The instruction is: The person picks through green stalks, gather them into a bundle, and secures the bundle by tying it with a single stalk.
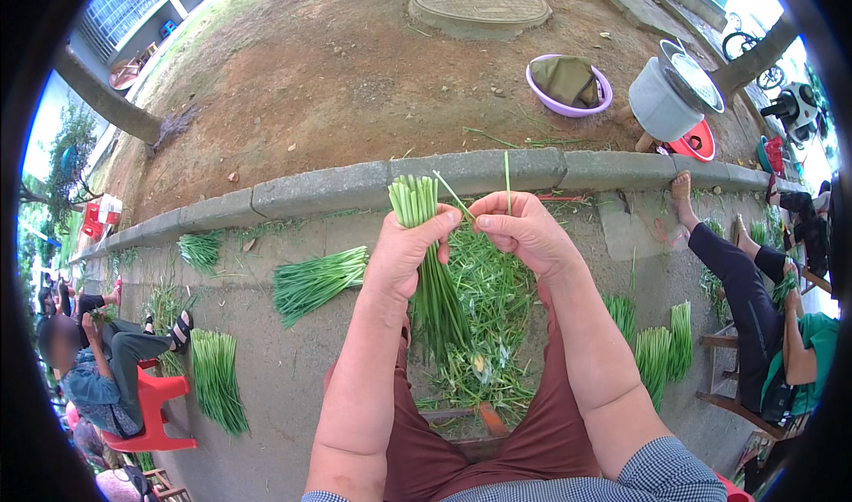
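Note:
My left hand [407, 252] grips a thick bunch of garlic chives [440, 309], pale cut ends up and dark green leaves hanging down. Beside it, my right hand [522, 230] pinches a single chive stalk [454, 194] between thumb and fingertips. Another thin stalk [507, 172] stands up behind the right fingers. The two hands are close together but apart. Below them, between my knees, lies a heap of loose chive trimmings [492, 315] on the ground.
Chive bundles lie to the left [316, 282] and right [652, 359]. A stone kerb [319, 199] runs ahead. Beyond it are a purple basin [566, 110] and a grey bucket [655, 99]. One person sits left on a red plastic chair [156, 405]; another person [739, 309] sits right.

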`<state>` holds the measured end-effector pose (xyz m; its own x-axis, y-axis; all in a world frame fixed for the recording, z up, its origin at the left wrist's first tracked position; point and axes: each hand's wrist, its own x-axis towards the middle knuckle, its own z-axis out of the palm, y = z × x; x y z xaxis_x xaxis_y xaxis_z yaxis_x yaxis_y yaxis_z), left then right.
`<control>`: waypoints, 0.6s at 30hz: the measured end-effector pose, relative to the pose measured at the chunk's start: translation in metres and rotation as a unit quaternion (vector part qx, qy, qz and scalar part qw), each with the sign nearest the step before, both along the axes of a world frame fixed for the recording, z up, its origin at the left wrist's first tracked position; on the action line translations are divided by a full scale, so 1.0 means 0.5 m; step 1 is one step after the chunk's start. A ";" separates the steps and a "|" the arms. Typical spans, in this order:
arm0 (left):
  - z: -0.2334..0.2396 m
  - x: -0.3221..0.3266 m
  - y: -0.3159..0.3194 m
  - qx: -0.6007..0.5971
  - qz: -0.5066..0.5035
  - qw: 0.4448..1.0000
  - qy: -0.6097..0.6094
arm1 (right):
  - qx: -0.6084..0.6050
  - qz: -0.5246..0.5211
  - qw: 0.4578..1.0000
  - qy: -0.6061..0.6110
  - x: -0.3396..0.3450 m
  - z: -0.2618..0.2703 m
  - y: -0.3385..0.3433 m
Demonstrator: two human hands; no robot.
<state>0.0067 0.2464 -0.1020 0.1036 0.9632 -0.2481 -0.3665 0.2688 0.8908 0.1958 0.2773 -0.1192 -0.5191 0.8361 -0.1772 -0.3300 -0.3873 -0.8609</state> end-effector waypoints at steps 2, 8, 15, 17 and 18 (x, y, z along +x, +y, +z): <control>0.000 0.000 0.002 0.004 0.003 1.000 -0.022 | 0.002 0.009 1.000 -0.006 -0.001 0.001 0.000; -0.003 0.006 0.004 0.019 0.021 0.998 -0.050 | 0.009 0.025 0.999 -0.025 -0.008 -0.001 -0.006; -0.011 0.004 0.001 0.035 -0.010 0.997 -0.060 | 0.019 0.046 0.999 -0.008 -0.019 0.005 -0.010; -0.011 0.005 0.002 0.044 0.005 0.997 -0.056 | 0.023 0.053 0.998 0.004 -0.014 -0.005 -0.006; -0.010 0.006 0.002 0.048 0.020 0.997 -0.053 | 0.025 0.057 0.998 0.010 -0.011 -0.011 -0.004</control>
